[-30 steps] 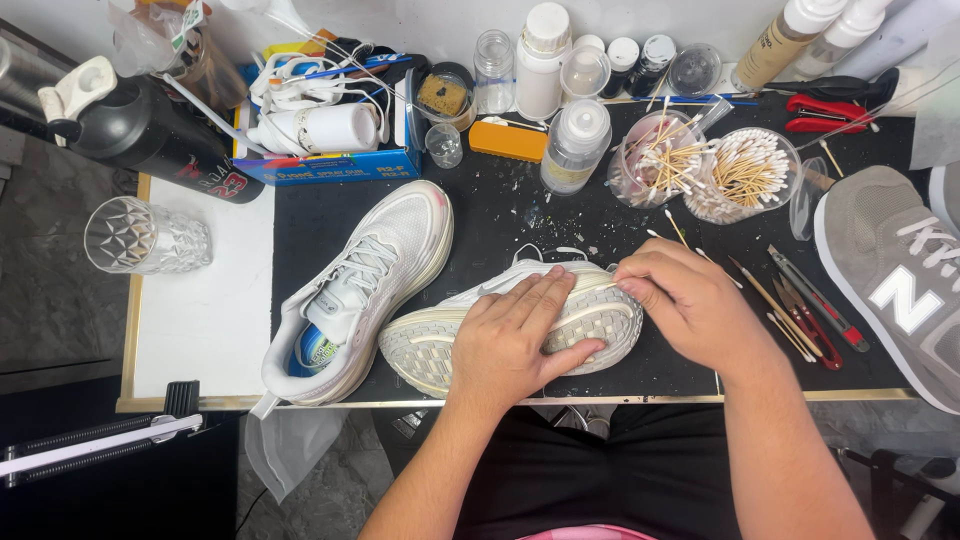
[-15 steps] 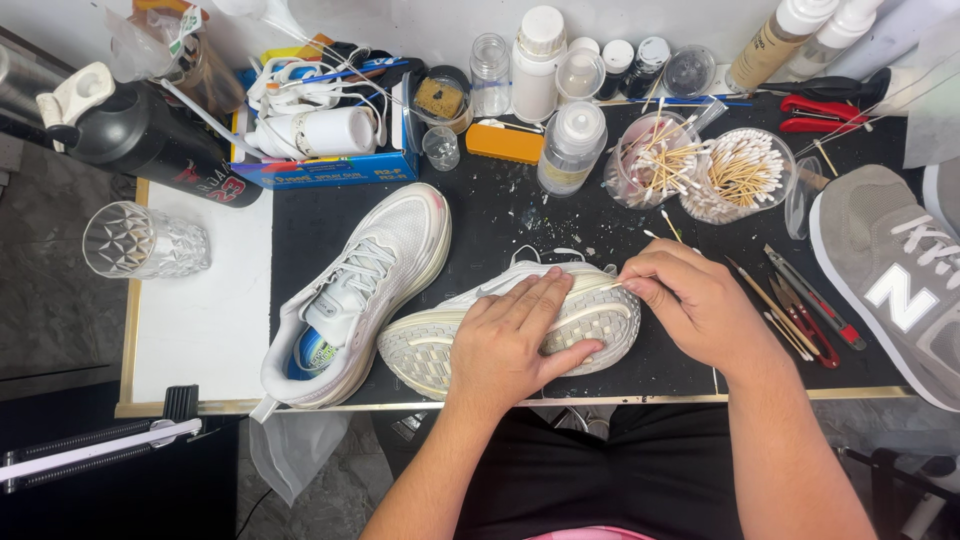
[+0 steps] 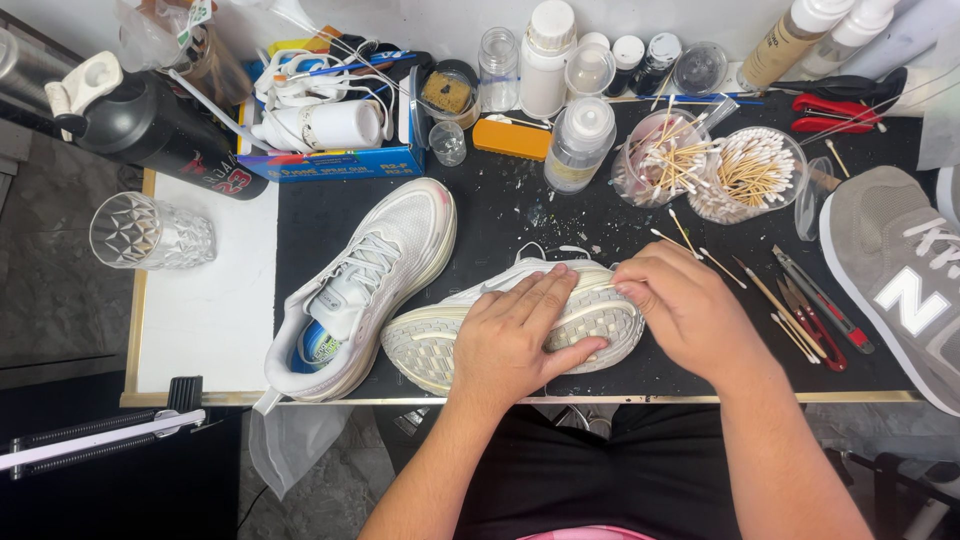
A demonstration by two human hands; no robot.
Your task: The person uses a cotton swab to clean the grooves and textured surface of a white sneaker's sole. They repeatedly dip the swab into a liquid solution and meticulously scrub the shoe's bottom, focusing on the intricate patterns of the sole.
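White sneaker [image 3: 440, 335] lies on its side, sole up, at the front edge of the black mat [image 3: 500, 205], near the middle of the table. Left hand [image 3: 515, 335] lies flat over the sole, fingers spread across the tread, thumb hooked round the near rim: pressing it down, not a closed grasp. Right hand [image 3: 685, 310] is at the sole's right end, fingertips pinched together against the tread edge; cannot tell if anything is held between them.

Second white sneaker [image 3: 365, 285] stands upright just to the left, touching or nearly touching the first, toe angled toward the back of the mat, heel at the front edge. Small tools and brushes [image 3: 810, 310] lie just right of the right hand. Grey sneaker [image 3: 900, 280] sits at the right edge of the table.

Behind the hands: two clear cups of cotton swabs [image 3: 755, 170], loose swabs on the mat near them, a white squeeze bottle [image 3: 578, 145], more bottles and jars along the back edge. Blue box [image 3: 335, 130] of bits sits back left, black bottle [image 3: 150, 125] at the back left corner. Cut-glass tumbler [image 3: 150, 232] stands on the white board [image 3: 210, 310] at the left edge.
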